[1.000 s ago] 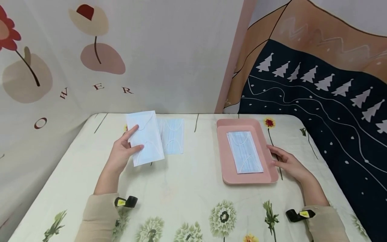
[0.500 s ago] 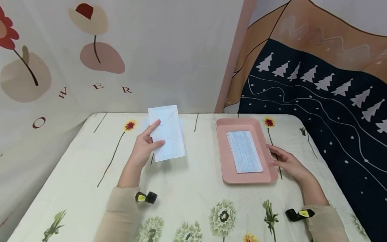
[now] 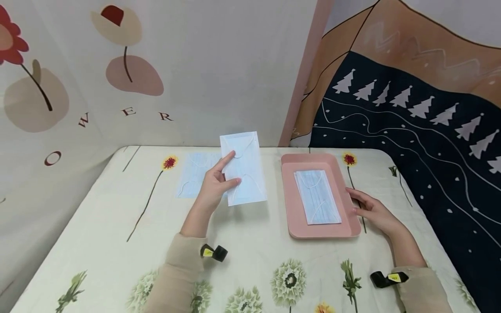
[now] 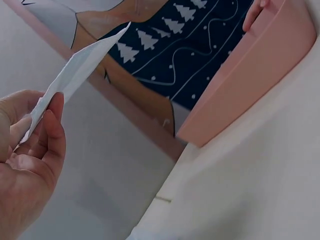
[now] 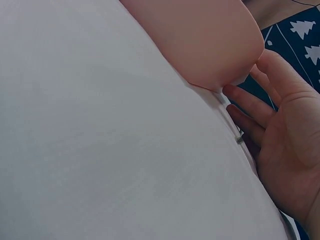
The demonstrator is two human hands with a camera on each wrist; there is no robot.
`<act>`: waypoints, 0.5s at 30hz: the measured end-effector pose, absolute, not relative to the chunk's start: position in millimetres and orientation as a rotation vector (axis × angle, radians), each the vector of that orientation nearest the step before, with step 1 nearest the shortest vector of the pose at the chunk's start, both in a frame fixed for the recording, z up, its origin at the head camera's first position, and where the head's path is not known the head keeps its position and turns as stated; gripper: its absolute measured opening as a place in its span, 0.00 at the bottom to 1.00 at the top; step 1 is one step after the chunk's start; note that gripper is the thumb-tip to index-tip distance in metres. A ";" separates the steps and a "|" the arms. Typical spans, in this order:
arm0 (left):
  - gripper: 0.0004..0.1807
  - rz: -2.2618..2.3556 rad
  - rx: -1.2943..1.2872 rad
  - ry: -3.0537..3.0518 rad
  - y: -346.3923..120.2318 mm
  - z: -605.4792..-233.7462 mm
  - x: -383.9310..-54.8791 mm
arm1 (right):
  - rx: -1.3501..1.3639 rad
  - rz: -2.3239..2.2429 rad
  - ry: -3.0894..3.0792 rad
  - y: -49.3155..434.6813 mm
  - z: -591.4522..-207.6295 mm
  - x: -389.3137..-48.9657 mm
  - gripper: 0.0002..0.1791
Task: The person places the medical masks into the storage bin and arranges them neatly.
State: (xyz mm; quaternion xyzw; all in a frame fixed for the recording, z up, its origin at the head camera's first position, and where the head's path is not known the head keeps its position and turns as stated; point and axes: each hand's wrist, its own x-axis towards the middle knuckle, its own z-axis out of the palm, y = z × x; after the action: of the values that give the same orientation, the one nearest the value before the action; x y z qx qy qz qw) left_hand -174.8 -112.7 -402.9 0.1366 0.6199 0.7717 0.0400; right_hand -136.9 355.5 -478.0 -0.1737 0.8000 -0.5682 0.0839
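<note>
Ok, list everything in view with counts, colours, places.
Floral cloth: one, mostly white, underneath.
Tray: one, pink, cloth's right side.
Tray masks: count unclear, light blue, lying inside.
Cloth masks: count unclear, light blue, left of tray.
Raised mask: at least one, pale blue, above cloth.
Printed backdrop: count unclear, pale and navy, behind.
Wrist devices: two, black, left and right.
Sleeves: two, beige, at bottom.
Left hand: one, pinching raised mask.
Right hand: one, touching tray.

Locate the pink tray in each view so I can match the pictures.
Head: pink tray right of centre, face masks lying in it.
Left wrist: pink tray at upper right, seen side-on.
Right wrist: pink tray at top, just right of centre, cut off.
Shared landmark: dark fabric with white trees, in all three.
</note>
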 end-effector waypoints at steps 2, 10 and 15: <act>0.42 2.392 0.444 1.862 -102.6 -403.4 -175.4 | -0.523 -1.696 2.384 355.9 -478.0 -136.8 0.32; 0.41 2.415 0.493 1.764 -62.8 -404.7 -174.7 | -0.532 -1.692 2.381 356.4 -478.8 -137.5 0.32; 0.41 2.380 0.467 1.743 -39.0 -406.5 -171.8 | -0.494 -1.677 2.386 356.9 -479.2 -137.7 0.32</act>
State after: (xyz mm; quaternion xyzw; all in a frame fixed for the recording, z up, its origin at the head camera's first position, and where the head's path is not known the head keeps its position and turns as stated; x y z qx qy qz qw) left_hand -171.8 -39.0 -406.5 0.1560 0.5819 0.7944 0.0774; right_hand -137.7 356.9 -479.2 -0.1662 0.8032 -0.5647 0.0917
